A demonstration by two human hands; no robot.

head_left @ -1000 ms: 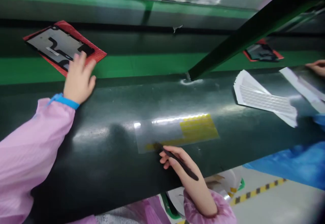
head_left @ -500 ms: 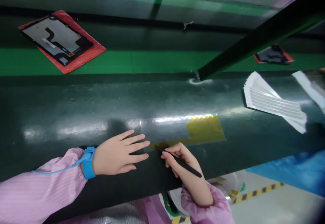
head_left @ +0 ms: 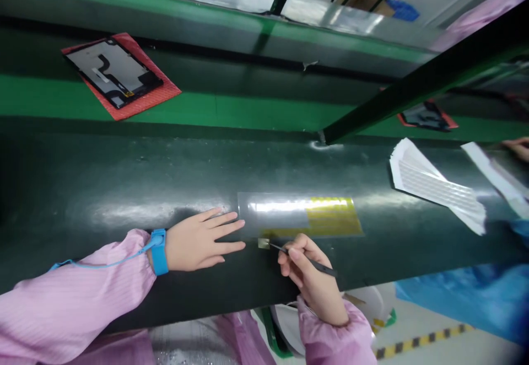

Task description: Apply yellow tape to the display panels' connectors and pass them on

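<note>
Carefully: one small yellow piece at the tip of my tool

I have the slim black tool pinched between the thumb and fingers of my right hand, with its tip at a small yellowish piece just off the near edge of the clear sheet. My left hand is spread and empty, fingertips beside the sheet's left end. A block of yellow film covers the sheet's right part. The sheet lies on the bench; beyond it to the left is a flat panel on red wrap, and to its right sit white strips.

I judge this step as parting the piece from the sheet. Moving it calls for a light, steady pinch, so it doesn't fold or stick. I can't tell whether it touches the bench.
</note>
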